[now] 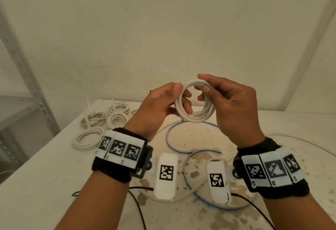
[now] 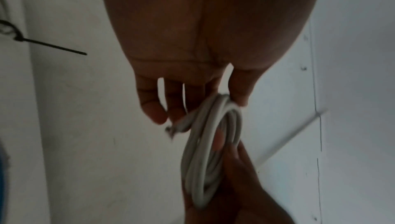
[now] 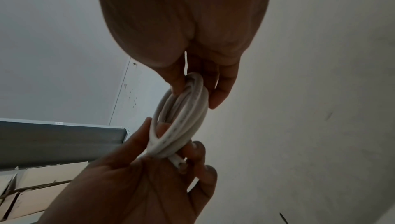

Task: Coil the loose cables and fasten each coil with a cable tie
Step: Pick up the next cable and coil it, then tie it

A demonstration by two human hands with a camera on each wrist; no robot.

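Note:
A white cable coil (image 1: 194, 113) of a few loops is held up above the table between both hands. My left hand (image 1: 169, 100) grips its left side, thumb on top and fingers through the ring. My right hand (image 1: 214, 91) pinches the top right of the coil between thumb and forefinger. The left wrist view shows the coil (image 2: 213, 146) edge-on with its cut end sticking out by my fingers. In the right wrist view the coil (image 3: 181, 117) hangs between the two hands. No cable tie is on this coil.
Several tied white coils (image 1: 101, 120) with cable ties lie at the table's (image 1: 45, 166) back left. A loose blue-edged flat cable (image 1: 183, 149) snakes across the stained middle. Thin black leads (image 1: 138, 204) run near the front edge. A metal shelf frame (image 1: 27, 77) stands left.

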